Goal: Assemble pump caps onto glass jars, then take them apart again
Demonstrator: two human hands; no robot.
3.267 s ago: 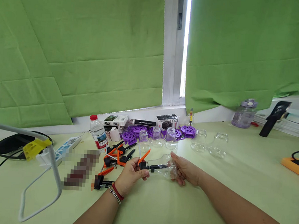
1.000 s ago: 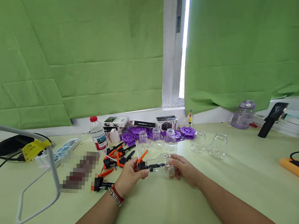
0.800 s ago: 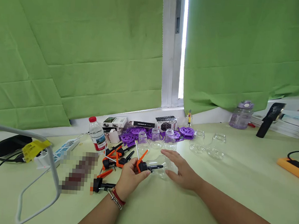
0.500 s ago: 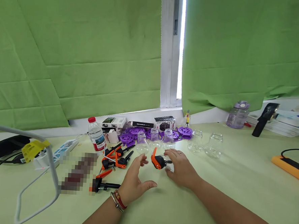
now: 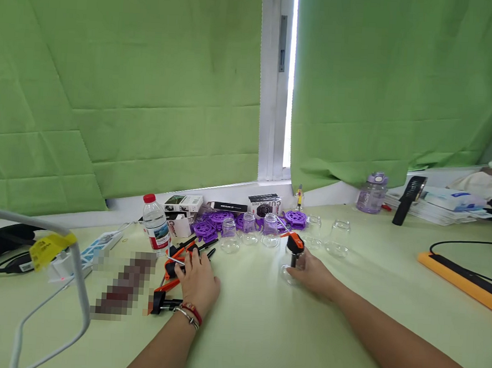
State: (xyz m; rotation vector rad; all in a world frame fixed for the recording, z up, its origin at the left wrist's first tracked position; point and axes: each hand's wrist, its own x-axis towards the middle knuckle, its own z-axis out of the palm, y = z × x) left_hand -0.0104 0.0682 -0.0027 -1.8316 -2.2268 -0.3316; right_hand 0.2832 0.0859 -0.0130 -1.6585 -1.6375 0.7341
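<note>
My right hand [image 5: 313, 274] is wrapped around a small clear glass bottle [image 5: 285, 271]. An orange-and-black spray head [image 5: 296, 241] is on it, with a black tube down inside the glass. My left hand [image 5: 198, 281] lies palm down over a heap of orange-and-black spray heads [image 5: 176, 268], fingers stretched out at them; whether it grips one is hidden. Another spray head [image 5: 159, 303] lies by the left wrist. Beyond the hands stands a row of several clear glass bottles [image 5: 270, 232] with open necks.
Purple plastic wheel-like parts [image 5: 205, 229] and small boxes [image 5: 265, 203] line the back. A red-capped water bottle [image 5: 157, 226] stands left, near a power strip [image 5: 100, 250] and a white metal frame [image 5: 82, 285]. At right are a purple drinking bottle [image 5: 372, 194] and an orange-black bar [image 5: 461, 277].
My right hand has moved right and set the glass bottle upright on the table. My left hand has left it and gone left to the heap of spray heads.
</note>
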